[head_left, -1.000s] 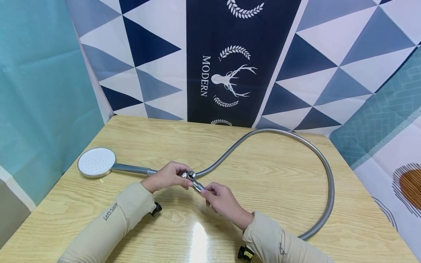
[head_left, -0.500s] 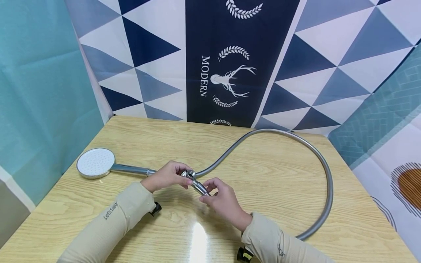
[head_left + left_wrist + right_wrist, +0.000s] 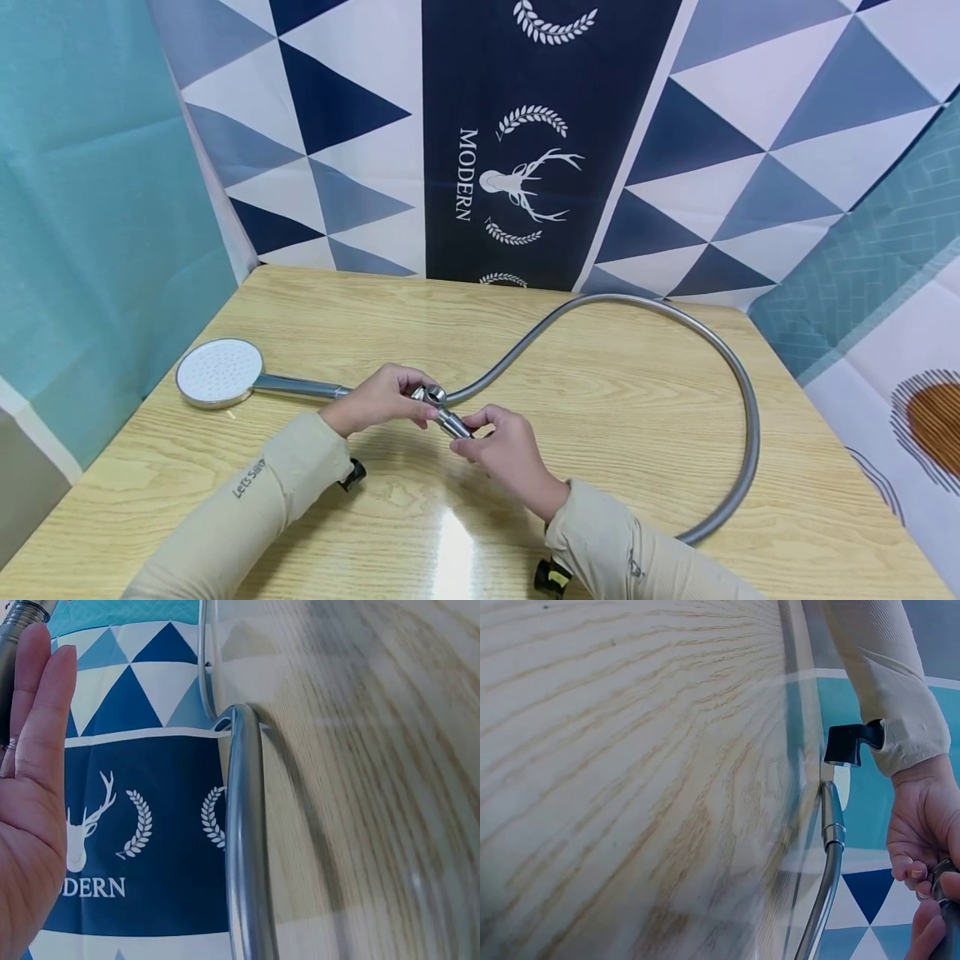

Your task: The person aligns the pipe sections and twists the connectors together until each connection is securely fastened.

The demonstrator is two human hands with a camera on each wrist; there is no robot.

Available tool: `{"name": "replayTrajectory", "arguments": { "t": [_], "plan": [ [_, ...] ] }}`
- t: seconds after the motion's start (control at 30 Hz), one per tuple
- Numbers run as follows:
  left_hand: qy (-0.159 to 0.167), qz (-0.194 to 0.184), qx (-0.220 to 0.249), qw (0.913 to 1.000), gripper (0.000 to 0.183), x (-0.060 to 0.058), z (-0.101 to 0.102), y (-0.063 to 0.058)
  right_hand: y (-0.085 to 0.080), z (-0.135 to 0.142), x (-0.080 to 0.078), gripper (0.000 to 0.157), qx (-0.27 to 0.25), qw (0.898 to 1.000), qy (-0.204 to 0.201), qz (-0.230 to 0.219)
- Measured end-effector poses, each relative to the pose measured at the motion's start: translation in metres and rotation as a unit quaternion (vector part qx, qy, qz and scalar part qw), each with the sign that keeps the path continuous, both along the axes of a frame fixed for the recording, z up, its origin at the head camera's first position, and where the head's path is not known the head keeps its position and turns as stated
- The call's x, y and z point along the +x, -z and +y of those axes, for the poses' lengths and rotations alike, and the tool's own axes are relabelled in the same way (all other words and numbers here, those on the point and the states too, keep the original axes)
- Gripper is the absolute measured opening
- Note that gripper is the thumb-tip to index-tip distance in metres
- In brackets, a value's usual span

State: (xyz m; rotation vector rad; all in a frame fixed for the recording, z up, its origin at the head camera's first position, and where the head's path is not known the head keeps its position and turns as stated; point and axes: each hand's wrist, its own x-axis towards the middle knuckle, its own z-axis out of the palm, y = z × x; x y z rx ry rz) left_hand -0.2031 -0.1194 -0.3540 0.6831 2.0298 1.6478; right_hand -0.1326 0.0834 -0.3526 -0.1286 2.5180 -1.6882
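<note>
Above the table, both hands hold a chrome fitting (image 3: 454, 425) with a ring-shaped end and a ribbed tubular body. My left hand (image 3: 378, 400) pinches its ring end between thumb and fingers. At the tube's lower right end, the thumb and fingers of my right hand (image 3: 506, 454) grip it. Part of the fitting (image 3: 945, 879) shows between the two hands in the right wrist view. A hand shower (image 3: 300, 386) with a round white face lies on the table to the left. Its handle passes behind my left hand, which hides part of it.
A grey metal shower hose (image 3: 752, 417) loops over the right side of the wooden table (image 3: 337, 308) and ends behind the right sleeve. In the right wrist view the shower handle (image 3: 832, 814) joins the hose. Patterned cloth (image 3: 360, 167) stands behind the table.
My right hand has loosened its fingers at the tube's end and closed them on it again, in a shifted grip. The left hand has stayed nearly still, holding the ring end.
</note>
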Motion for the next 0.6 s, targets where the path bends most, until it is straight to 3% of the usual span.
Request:
{"name": "replayTrajectory", "arguments": {
  "t": [0.6],
  "plan": [
    [0.012, -0.005, 0.004, 0.9999, 0.033, -0.0004, -0.0023, 0.002, 0.0016, 0.0004, 0.0025, 0.021, -0.006, 1.0, -0.012, 0.011]
  ]
}}
